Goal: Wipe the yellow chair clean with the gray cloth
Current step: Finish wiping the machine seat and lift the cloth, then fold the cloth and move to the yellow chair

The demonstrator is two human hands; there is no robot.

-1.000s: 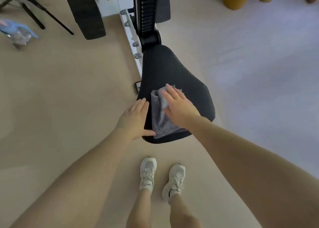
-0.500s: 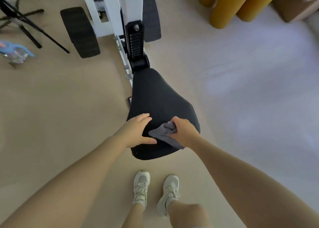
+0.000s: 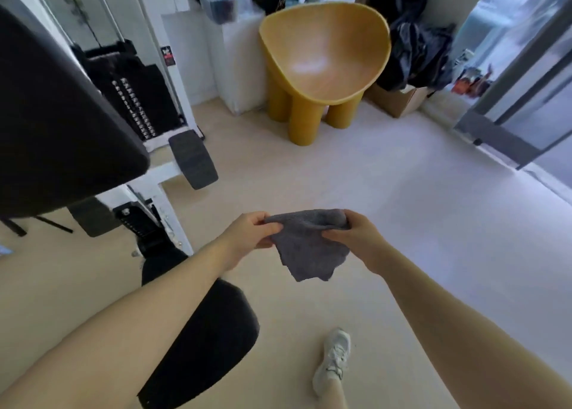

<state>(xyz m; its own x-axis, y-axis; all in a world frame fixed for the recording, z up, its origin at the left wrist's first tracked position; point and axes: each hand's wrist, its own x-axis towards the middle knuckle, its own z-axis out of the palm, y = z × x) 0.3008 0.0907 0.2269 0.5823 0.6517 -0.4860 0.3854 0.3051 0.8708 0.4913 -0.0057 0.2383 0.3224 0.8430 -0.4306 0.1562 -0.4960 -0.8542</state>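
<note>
The yellow chair (image 3: 322,65) stands at the far side of the room, a rounded tub seat on thick cylindrical legs, its seat bare. The gray cloth (image 3: 306,247) hangs in the air in front of me, well short of the chair. My left hand (image 3: 250,232) pinches its upper left corner and my right hand (image 3: 353,238) grips its upper right edge. The cloth's lower part droops loosely between them.
A white gym machine with a black seat (image 3: 201,340), back pad (image 3: 55,124) and weight stack (image 3: 136,105) fills the left. A cardboard box (image 3: 399,99) with dark clothes sits right of the chair. A glass door (image 3: 526,99) is at the right. Pale open floor (image 3: 387,192) lies between me and the chair.
The cloth has been lifted off the black gym seat and is now held up by both hands. My view has swung up from the seat toward the yellow chair.
</note>
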